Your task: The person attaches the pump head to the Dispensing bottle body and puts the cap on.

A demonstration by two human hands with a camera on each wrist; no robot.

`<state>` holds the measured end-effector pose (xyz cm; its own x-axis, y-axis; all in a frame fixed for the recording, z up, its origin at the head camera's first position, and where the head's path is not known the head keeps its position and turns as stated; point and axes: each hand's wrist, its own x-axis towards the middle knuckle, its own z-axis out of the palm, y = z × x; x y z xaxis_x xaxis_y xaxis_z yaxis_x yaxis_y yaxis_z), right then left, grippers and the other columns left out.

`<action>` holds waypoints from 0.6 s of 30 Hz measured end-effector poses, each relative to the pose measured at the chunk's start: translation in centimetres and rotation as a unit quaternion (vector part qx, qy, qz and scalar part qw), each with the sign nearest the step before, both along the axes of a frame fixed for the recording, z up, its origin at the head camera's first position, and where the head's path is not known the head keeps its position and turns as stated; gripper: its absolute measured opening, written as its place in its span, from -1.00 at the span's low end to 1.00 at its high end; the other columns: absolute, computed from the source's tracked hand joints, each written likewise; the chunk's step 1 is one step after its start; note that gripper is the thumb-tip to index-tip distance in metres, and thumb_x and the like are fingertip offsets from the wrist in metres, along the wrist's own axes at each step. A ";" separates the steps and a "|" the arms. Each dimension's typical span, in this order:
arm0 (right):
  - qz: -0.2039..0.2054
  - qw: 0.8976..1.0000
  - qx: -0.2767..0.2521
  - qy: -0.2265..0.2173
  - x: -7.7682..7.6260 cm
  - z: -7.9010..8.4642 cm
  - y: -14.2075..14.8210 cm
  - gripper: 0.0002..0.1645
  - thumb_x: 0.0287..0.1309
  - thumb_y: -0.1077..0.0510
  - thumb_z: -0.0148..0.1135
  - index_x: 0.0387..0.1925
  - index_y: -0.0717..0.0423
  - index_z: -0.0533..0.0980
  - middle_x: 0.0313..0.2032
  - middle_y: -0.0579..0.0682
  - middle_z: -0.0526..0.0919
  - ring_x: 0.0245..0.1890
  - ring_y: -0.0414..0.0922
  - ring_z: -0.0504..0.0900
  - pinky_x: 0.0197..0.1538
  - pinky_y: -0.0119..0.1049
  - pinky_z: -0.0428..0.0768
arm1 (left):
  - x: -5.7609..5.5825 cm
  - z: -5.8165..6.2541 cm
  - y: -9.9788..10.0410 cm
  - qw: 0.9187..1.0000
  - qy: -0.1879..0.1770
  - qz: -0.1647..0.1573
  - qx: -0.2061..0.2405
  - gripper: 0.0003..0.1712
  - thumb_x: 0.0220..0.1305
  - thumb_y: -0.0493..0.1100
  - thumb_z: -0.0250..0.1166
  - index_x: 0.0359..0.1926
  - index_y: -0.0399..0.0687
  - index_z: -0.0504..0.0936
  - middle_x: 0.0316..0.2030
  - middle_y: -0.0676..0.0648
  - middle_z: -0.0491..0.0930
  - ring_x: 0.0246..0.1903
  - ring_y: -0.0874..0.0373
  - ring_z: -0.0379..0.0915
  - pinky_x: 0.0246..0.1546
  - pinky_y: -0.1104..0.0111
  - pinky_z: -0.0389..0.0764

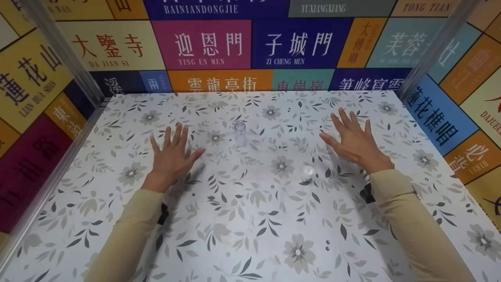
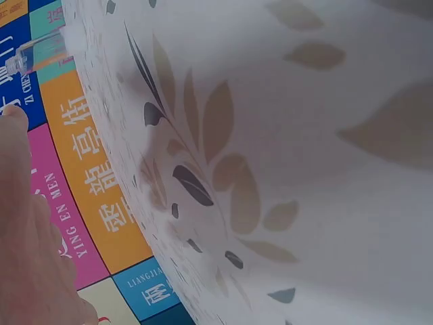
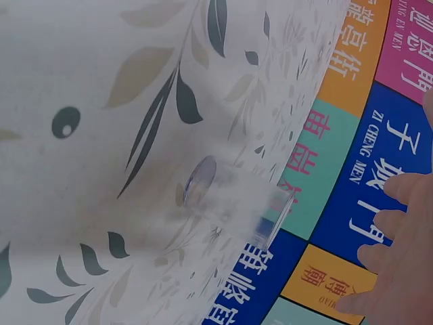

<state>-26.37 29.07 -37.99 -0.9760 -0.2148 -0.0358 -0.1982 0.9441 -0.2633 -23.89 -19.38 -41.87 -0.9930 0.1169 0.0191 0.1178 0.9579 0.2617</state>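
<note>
A small clear bottle (image 1: 240,134) with a threaded neck stands upright near the middle of the table. The left wrist view catches the same bottle (image 2: 46,53) at its upper left. Closer to the front and to the right is a clear, round-ended cylindrical piece (image 1: 308,172), which shows its hollow-looking side wall (image 3: 237,200) in the right wrist view. My left hand (image 1: 172,156) is spread left of the bottle, fingers apart and holding nothing. My right hand (image 1: 354,141) spreads its fingers beyond and to the right of the cylindrical piece, also holding nothing.
A white table covering (image 1: 242,235) with grey flowers and leaves lies under both hands. Behind it rises a wall of coloured panels (image 1: 201,44) with lettering. Clear upright posts (image 1: 440,47) stand by the table's back corners.
</note>
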 end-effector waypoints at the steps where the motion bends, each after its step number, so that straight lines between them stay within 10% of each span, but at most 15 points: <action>1: 0.001 1.000 -0.001 0.001 0.1 0.0 -0.1 0.09 0.33 -0.57 -0.32 0.60 -0.02 -0.20 0.61 0.07 -0.39 0.58 0.24 -0.42 0.42 0.42 -0.54 | 0.0 0.0 0.1 1.000 0.000 -0.001 0.000 0.02 0.44 0.45 -0.18 0.60 -0.04 -0.29 0.62 -0.15 -0.34 0.59 -0.19 -0.54 0.40 -0.36 -0.56; 18: 0.021 0.999 -0.019 0.035 1.4 -1.6 -0.8 0.01 0.37 -0.49 -0.21 0.60 -0.07 -0.16 0.62 0.08 -0.27 0.60 0.21 -0.34 0.49 0.37 -0.39 | -0.6 -0.8 2.4 1.000 -0.025 -0.007 0.014 0.07 0.40 0.47 -0.13 0.60 -0.03 -0.32 0.61 -0.15 -0.39 0.59 -0.20 -0.55 0.44 -0.33 -0.50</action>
<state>-25.01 28.30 -39.60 -0.9661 -0.2550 0.0409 -0.2560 0.9244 -0.2827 -24.50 -16.96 -42.63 -0.9910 0.1310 -0.0262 0.1176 0.9485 0.2943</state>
